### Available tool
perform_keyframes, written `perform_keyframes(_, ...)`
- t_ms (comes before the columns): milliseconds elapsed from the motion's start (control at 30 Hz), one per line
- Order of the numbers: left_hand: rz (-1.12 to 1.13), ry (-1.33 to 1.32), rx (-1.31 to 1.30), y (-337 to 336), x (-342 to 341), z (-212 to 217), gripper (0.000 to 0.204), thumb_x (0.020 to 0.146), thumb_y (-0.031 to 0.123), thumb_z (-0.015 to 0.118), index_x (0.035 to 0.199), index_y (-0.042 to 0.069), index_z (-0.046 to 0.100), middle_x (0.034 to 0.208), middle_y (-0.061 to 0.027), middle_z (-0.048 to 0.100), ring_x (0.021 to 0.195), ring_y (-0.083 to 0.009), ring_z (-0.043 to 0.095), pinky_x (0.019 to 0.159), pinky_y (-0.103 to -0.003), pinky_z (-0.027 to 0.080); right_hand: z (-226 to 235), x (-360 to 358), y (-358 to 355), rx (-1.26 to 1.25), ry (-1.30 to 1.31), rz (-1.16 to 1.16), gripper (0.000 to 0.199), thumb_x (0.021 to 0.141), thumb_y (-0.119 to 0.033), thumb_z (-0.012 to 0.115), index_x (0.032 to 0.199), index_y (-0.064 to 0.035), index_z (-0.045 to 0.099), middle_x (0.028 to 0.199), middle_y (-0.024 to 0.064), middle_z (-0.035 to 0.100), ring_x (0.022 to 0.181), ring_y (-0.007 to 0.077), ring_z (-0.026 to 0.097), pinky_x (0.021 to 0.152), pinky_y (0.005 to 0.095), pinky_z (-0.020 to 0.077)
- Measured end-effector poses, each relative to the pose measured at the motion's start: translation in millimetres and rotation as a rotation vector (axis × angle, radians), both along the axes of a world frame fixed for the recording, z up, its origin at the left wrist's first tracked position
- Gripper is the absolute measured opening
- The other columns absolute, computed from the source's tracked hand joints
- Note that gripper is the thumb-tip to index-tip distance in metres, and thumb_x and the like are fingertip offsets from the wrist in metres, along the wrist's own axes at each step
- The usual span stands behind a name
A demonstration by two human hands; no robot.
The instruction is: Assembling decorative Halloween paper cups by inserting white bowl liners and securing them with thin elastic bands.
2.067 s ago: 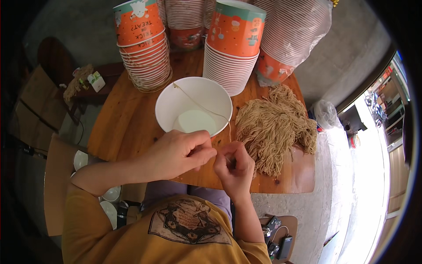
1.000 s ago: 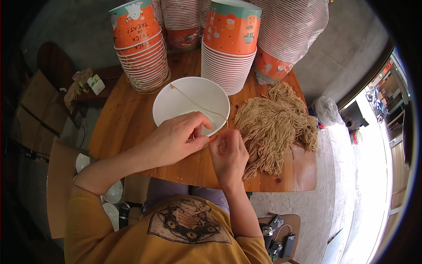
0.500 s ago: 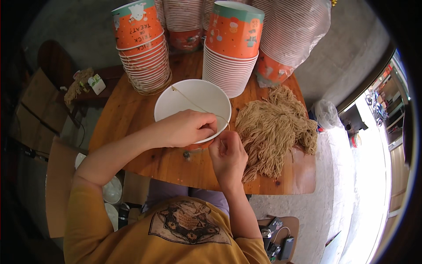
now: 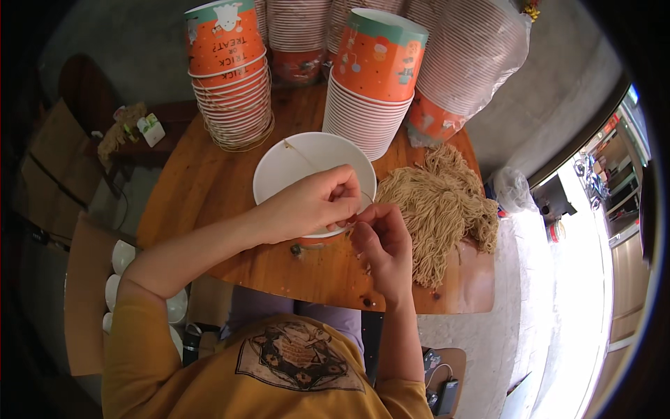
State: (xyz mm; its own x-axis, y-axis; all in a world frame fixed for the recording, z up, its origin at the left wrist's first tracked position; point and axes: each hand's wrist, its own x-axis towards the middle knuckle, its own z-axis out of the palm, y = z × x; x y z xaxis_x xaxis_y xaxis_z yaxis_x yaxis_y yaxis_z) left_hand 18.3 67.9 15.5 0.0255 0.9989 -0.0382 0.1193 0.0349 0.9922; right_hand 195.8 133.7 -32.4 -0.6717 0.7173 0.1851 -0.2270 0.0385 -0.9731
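A white-lined paper bucket [image 4: 276, 171] with an orange outside stands on the wooden table in front of me. A thin tan cord [image 4: 301, 155] runs from its far-left rim across the opening toward my hands. My left hand [image 4: 310, 206] is over the near-right rim, thumb and fingers pinched together on the cord. Close beside it, just outside the rim, my right hand [image 4: 387, 248] has its fingertips closed on the cord's end part. The fingertips almost meet, and the bucket's near wall is partly hidden by my hands.
A large bundle of tan cords [image 4: 443, 206] lies on the table [image 4: 188, 202] at the right. Behind the bucket stand an upturned bucket stack with cords [image 4: 230, 105], a plain stack [image 4: 370, 105] and a plastic-wrapped stack [image 4: 471, 63]. A cardboard box [image 4: 91, 279] with white buckets is at lower left.
My left hand has lifted out of the bucket toward the upper right, and my right hand has shifted right. The view has moved slightly, and the cord stays between my hands.
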Motion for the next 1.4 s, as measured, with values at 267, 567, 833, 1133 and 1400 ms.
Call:
perform_keyframes(267,-0.057,-0.013,0.037,-0.9,-4.0,-8.4,0.016,0.094,0.009,0.057,0.107,-0.001,0.056,0.089,-0.0031,0.060,0.078,-0.0079,0.055,0.069,-0.023,0.046,-0.7,1.5,6.1,-0.041,0.007,0.113,0.010,0.095,-0.008,0.059,0.101,-0.0045,0.052,0.085,-0.0018,0.056,0.075,0.0047,0.051,0.067,0.0194,0.0429)
perform_keyframes(567,-0.045,-0.069,-0.028,3.1,5.5,1.9,0.011,0.099,0.009,0.050,0.105,0.000,0.055,0.088,-0.0011,0.059,0.076,-0.0077,0.053,0.069,-0.023,0.045,40.2,9.8,14.1,0.090,-0.050,0.247,0.010,0.094,-0.004,0.058,0.103,-0.0029,0.055,0.086,-0.0012,0.060,0.076,0.0039,0.054,0.067,0.0206,0.0454)
perform_keyframes(833,-0.171,-0.070,-0.096,7.3,2.3,-3.4,0.013,0.098,0.011,0.054,0.102,-0.001,0.057,0.087,-0.0029,0.059,0.077,-0.0101,0.055,0.068,-0.024,0.046,49.7,-0.2,31.3,0.093,-0.079,0.201,0.008,0.095,-0.004,0.059,0.102,-0.0035,0.056,0.086,0.0000,0.064,0.074,0.0031,0.056,0.063,0.0186,0.0446)
perform_keyframes(1133,-0.241,-0.162,-0.191,7.1,-2.8,-3.5,0.018,0.097,0.016,0.058,0.102,-0.001,0.061,0.088,-0.0015,0.060,0.076,-0.0069,0.055,0.068,-0.021,0.046,22.5,3.0,38.4,-0.002,-0.036,0.050,0.009,0.095,-0.004,0.058,0.104,-0.0051,0.060,0.087,-0.0007,0.066,0.077,0.0026,0.056,0.064,0.0175,0.0433)
perform_keyframes(1400,-0.156,-0.186,-0.220,7.2,-5.1,-1.7,0.017,0.096,0.017,0.060,0.103,0.001,0.062,0.091,-0.0002,0.062,0.076,-0.0059,0.055,0.067,-0.020,0.045,16.3,25.8,25.9,0.823,-0.248,-0.108,0.017,0.078,-0.013,0.072,0.093,-0.0090,0.064,0.082,0.0019,0.063,0.085,0.0195,0.061,0.104,0.0428,0.0288)
